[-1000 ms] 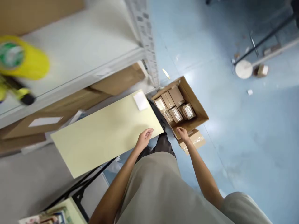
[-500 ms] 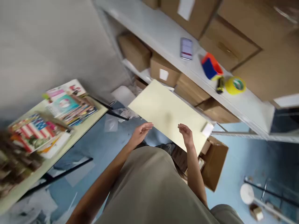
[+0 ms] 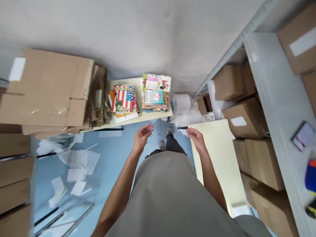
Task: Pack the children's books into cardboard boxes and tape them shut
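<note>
My left hand (image 3: 141,137) hangs in the air above the blue floor, fingers loosely spread and holding nothing. My right hand (image 3: 197,138) is likewise empty with fingers apart, over the near corner of a pale yellow table (image 3: 219,154) on my right. Ahead of both hands stands a second small table (image 3: 138,119) carrying stacks of colourful books (image 3: 155,95), one with a flag cover (image 3: 122,98). Neither hand touches anything.
A metal shelf (image 3: 276,98) with brown cartons (image 3: 243,117) runs along the right; a phone (image 3: 302,135) lies on it. Flattened cardboard (image 3: 49,92) is piled at left. White paper sheets (image 3: 74,164) litter the floor. A white roll (image 3: 181,102) sits by the wall.
My view has swung round from the open carton on the floor to the book table by the wall. Both hands stayed empty and lifted slightly in front of me.
</note>
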`<state>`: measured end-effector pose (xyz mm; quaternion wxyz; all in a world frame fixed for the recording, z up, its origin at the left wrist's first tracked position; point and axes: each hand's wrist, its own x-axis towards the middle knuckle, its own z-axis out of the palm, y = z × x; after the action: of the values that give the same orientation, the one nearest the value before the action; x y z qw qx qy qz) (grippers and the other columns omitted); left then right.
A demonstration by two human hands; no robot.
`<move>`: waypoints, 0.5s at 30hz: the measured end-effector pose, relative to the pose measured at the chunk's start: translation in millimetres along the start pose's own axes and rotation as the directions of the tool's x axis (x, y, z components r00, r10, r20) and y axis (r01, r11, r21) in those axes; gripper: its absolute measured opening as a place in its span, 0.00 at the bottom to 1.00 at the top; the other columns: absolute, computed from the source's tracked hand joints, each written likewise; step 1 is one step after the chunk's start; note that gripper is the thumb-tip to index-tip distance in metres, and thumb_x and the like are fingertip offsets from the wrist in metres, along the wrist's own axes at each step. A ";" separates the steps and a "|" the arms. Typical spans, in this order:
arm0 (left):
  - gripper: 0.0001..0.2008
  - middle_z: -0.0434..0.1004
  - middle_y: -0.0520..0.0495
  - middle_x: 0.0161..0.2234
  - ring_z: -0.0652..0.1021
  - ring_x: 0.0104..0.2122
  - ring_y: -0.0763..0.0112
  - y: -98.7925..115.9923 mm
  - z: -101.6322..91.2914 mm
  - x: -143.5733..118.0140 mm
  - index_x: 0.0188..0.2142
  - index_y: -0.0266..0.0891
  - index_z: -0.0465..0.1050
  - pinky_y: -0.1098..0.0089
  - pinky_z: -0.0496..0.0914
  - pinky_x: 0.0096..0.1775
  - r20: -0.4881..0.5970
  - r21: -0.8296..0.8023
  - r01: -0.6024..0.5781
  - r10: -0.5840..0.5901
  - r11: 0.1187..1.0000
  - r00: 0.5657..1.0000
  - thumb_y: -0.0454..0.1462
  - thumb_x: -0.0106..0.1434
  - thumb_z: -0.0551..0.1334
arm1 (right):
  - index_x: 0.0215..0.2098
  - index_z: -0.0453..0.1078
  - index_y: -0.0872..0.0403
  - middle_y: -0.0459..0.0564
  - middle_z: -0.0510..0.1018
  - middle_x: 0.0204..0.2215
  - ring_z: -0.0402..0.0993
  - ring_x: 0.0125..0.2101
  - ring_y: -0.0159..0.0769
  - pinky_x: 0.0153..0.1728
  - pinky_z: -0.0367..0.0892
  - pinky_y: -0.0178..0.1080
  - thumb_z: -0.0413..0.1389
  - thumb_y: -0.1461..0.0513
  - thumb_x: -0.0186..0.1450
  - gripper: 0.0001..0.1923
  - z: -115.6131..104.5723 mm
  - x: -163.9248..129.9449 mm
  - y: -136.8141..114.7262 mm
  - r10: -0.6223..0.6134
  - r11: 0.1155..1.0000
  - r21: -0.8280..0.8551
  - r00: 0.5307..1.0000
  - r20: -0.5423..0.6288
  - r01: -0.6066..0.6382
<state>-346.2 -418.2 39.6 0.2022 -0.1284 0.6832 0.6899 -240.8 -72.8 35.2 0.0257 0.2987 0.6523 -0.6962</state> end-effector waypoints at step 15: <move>0.35 0.74 0.25 0.75 0.78 0.72 0.37 66.0 20.2 140.6 0.73 0.31 0.73 0.44 0.75 0.70 -0.301 0.229 0.078 -0.005 0.970 0.953 0.39 0.68 0.69 | 0.54 0.83 0.51 0.62 0.88 0.60 0.85 0.63 0.58 0.68 0.78 0.56 0.72 0.40 0.61 0.32 149.1 209.3 -79.4 0.036 0.986 -0.161 0.916 0.400 0.032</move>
<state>-498.7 -382.5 35.3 0.1252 -0.2203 0.7809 0.5710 -503.2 -124.7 7.7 0.1840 0.1471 0.6878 -0.6866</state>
